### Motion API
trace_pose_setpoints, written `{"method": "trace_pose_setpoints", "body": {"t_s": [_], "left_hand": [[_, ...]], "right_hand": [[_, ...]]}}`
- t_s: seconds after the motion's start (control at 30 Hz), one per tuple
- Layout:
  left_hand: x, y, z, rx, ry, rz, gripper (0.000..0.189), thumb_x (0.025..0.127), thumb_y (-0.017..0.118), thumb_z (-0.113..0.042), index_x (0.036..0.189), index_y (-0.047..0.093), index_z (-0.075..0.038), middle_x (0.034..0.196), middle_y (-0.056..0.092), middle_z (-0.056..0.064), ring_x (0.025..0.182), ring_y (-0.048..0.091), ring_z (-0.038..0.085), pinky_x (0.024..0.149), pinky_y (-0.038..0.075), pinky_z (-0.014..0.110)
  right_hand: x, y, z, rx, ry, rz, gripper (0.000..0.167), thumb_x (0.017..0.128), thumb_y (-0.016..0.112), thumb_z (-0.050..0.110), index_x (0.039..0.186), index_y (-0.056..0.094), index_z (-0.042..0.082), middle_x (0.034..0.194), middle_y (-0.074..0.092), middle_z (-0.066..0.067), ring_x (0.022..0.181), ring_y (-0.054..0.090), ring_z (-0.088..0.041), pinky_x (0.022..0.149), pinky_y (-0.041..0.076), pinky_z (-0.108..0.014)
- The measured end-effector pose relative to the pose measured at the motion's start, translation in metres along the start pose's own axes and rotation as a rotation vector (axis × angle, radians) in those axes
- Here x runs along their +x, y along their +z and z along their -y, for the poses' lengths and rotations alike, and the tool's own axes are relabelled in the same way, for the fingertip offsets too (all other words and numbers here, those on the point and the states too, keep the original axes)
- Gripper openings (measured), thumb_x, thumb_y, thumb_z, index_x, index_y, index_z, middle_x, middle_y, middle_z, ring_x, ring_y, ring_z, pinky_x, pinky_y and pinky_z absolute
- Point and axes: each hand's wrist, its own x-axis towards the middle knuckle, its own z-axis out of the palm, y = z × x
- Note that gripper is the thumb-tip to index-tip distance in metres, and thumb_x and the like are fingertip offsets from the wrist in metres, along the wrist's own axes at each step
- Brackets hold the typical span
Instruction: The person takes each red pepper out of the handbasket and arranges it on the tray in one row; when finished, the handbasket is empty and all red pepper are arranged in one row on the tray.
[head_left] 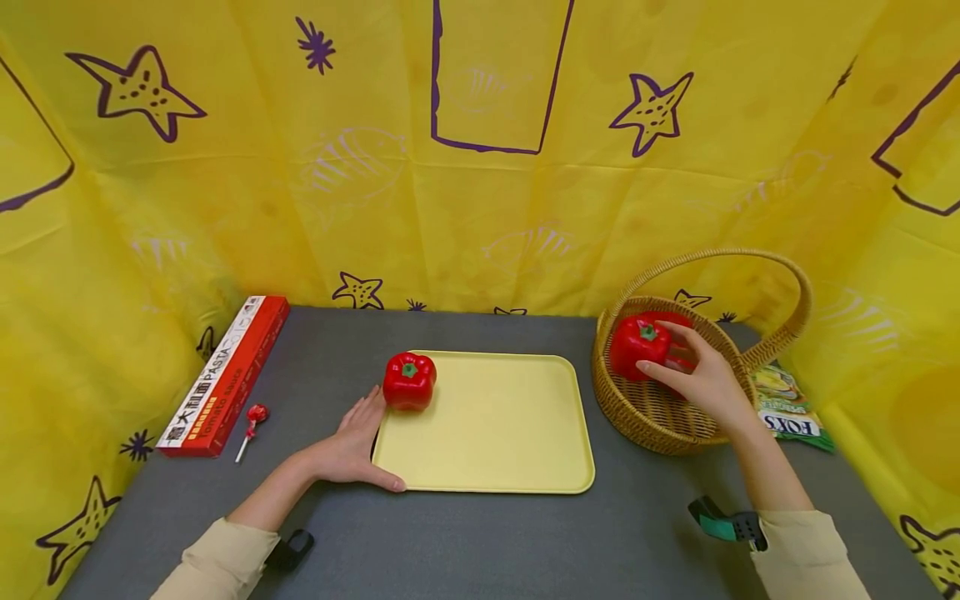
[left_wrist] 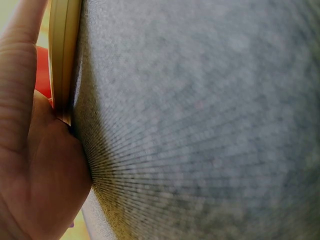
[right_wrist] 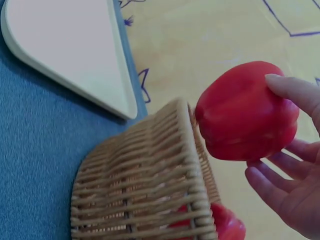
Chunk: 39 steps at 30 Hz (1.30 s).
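I logged one red pepper, frame right, gripped by right hand; tray lay leftward, left hand spread against it.

The wicker basket partly hides the FOX'S packet; the right wrist view cuts off the yellow tray.

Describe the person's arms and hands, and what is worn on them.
The left hand and right hand wear no gloves. The left sleeve and right sleeve are plain pale beige, ending short of the wrists. Near the left cuff shows a black band; near the right, a black strap with a green section.
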Motion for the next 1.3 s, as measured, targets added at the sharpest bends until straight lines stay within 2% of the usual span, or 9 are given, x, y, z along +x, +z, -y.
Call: {"method": "trace_pose_setpoints", "body": {"t_s": [0.07, 0.17, 0.47, 0.6, 0.87, 1.07, 1.3], "left_hand": [[0.0, 0.0, 0.0, 0.001, -0.002, 0.0, 0.137, 0.066, 0.079, -0.062, 0.153, -0.005, 0.002, 0.159, -0.007, 0.024, 0.145, -0.009, 0.041, 0.111, -0.002, 0.062], [0.0, 0.0, 0.0, 0.005, -0.006, 0.001, 0.137, 0.066, 0.079, -0.062, 0.154, -0.006, 0.0, 0.16, -0.008, 0.023, 0.145, -0.009, 0.04, 0.111, -0.002, 0.061], [0.001, 0.001, 0.001, -0.004, 0.013, -0.013, 0.138, 0.066, 0.08, -0.062, 0.154, -0.006, 0.001, 0.159, -0.007, 0.024, 0.145, -0.008, 0.041, 0.111, -0.001, 0.061], [0.001, 0.001, 0.0, -0.003, 0.02, -0.017, 0.138, 0.065, 0.08, -0.062, 0.154, -0.006, 0.001, 0.159, -0.007, 0.024, 0.145, -0.008, 0.041, 0.111, -0.001, 0.062], [0.001, 0.0, -0.001, 0.002, 0.009, -0.004, 0.137, 0.066, 0.079, -0.061, 0.154, -0.006, 0.0, 0.16, -0.007, 0.023, 0.145, -0.009, 0.04, 0.111, -0.001, 0.061], [0.001, -0.001, -0.002, -0.008, 0.008, -0.003, 0.136, 0.066, 0.08, -0.06, 0.154, -0.005, 0.0, 0.16, -0.006, 0.023, 0.145, -0.009, 0.041, 0.111, -0.002, 0.062], [0.0, 0.0, -0.001, -0.007, 0.015, -0.009, 0.136, 0.066, 0.079, -0.062, 0.154, -0.004, 0.001, 0.16, -0.006, 0.024, 0.145, -0.008, 0.041, 0.111, -0.001, 0.062]], "right_hand": [[-0.002, 0.001, 0.003, 0.021, -0.002, 0.0, 0.075, 0.089, 0.071, 0.04, 0.15, 0.035, 0.016, 0.143, 0.044, -0.02, 0.124, 0.05, -0.041, 0.08, 0.048, -0.017], [-0.003, 0.004, 0.008, 0.052, -0.019, 0.004, 0.073, 0.089, 0.072, 0.038, 0.149, 0.037, 0.015, 0.141, 0.046, -0.019, 0.122, 0.052, -0.04, 0.078, 0.048, -0.013], [-0.005, 0.016, 0.022, 0.062, -0.061, 0.056, 0.072, 0.089, 0.073, 0.036, 0.149, 0.038, 0.017, 0.142, 0.045, -0.017, 0.12, 0.053, -0.041, 0.081, 0.055, -0.03], [-0.002, 0.026, 0.025, 0.068, -0.077, 0.08, 0.073, 0.088, 0.074, 0.035, 0.148, 0.039, 0.015, 0.142, 0.046, -0.016, 0.119, 0.055, -0.039, 0.083, 0.055, -0.034], [0.004, 0.049, 0.029, 0.149, -0.088, 0.145, 0.074, 0.086, 0.076, 0.03, 0.147, 0.039, 0.013, 0.143, 0.046, -0.016, 0.122, 0.054, -0.04, 0.087, 0.053, -0.042], [0.009, 0.068, 0.029, 0.187, -0.097, 0.17, 0.073, 0.083, 0.08, 0.03, 0.144, 0.043, 0.014, 0.14, 0.049, -0.013, 0.122, 0.054, -0.038, 0.091, 0.051, -0.043], [0.013, 0.091, 0.029, 0.27, -0.126, 0.207, 0.072, 0.082, 0.081, 0.022, 0.143, 0.044, 0.01, 0.135, 0.053, -0.016, 0.12, 0.055, -0.038, 0.093, 0.049, -0.042]]}}
